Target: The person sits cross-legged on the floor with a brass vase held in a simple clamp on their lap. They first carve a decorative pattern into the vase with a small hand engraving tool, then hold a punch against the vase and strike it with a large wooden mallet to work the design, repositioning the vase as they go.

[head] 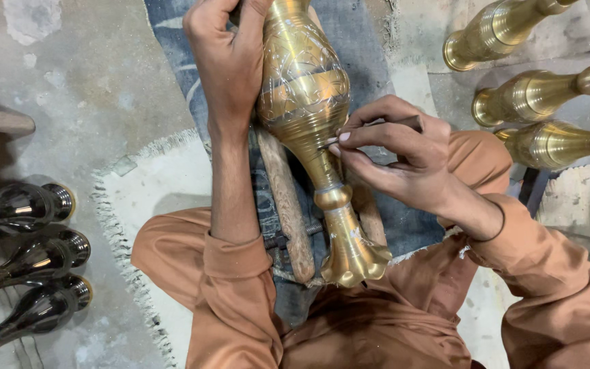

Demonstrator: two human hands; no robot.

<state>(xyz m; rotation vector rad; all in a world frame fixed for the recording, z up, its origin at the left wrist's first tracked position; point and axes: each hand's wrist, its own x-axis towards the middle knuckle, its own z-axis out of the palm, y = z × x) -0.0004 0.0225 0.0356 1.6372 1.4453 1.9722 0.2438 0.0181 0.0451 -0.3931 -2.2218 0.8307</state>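
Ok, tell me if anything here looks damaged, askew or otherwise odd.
Nothing stands out. The brass vase lies across the wooden rests, steadied by the left hand, while the right hand holds a thin tool to its neck. Its foot shows pale scuffs, no clear damage.

A vase lies lengthwise on a wooden rest over the lap, the left hand gripping its upper left side, the right hand at its right holding a tool to its body, with three dark vases lying far left and three more vases far right on the floor.
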